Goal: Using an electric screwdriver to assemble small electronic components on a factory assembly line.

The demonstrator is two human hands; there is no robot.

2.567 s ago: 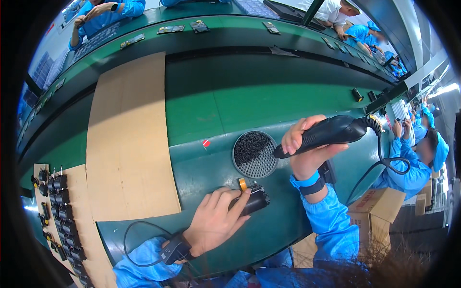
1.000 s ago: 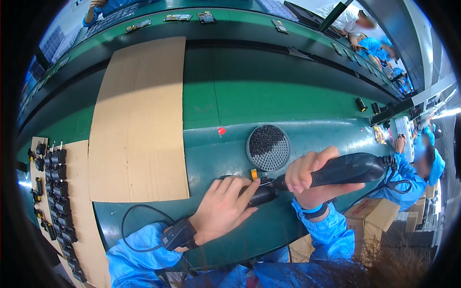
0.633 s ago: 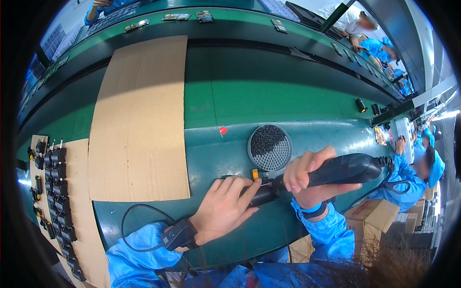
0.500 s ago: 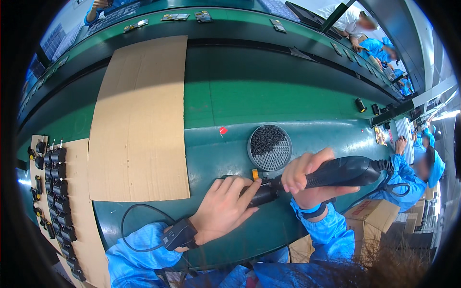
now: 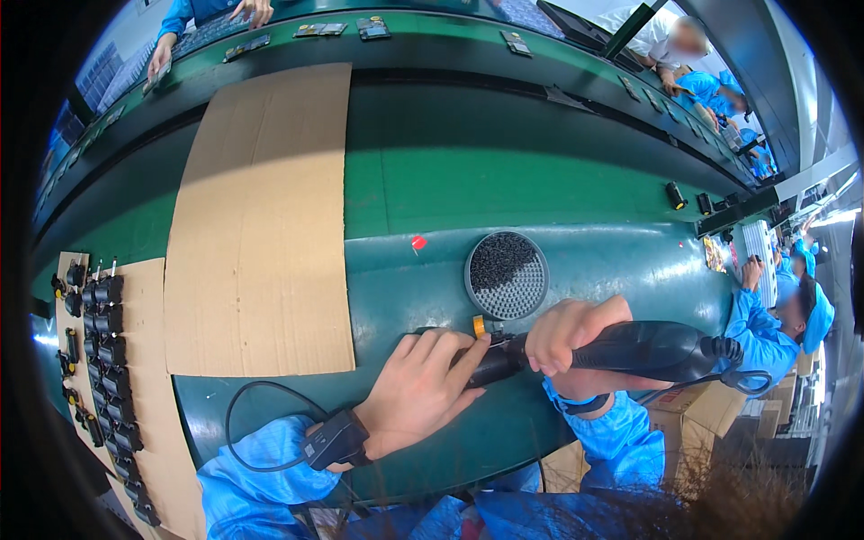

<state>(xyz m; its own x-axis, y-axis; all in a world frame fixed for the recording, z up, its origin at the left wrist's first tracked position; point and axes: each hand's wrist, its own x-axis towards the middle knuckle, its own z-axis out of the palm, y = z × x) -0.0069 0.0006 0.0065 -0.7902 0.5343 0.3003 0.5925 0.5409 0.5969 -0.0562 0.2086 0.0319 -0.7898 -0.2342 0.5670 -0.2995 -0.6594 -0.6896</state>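
Observation:
My right hand (image 5: 567, 337) is wrapped round a black electric screwdriver (image 5: 643, 349), which lies nearly level with its cord end to the right. Its tip points left and meets a black cylindrical housing (image 5: 493, 364), though my fingers partly hide the contact. My left hand (image 5: 418, 387) grips that housing from above, fingers over it and thumb along the near side. A small yellow-orange tab (image 5: 479, 325) sticks up at the housing's far side, by my left fingertips. Just beyond both hands stands a round grey dish (image 5: 545, 286) with tiny black screws (image 5: 501, 261).
A large cardboard sheet (image 5: 261, 225) covers the left middle of the green bench. Rows of black housings (image 5: 110, 360) fill another cardboard piece at far left. A red scrap (image 5: 418, 243) lies near the dish. Circuit boards (image 5: 373, 28) sit on the far ledge; co-workers are beyond and at right.
The screwdriver's rear end has swung down toward me, and my right hand has lowered with it. My left hand stays put. A co-worker's hands have come into view at the far left ledge.

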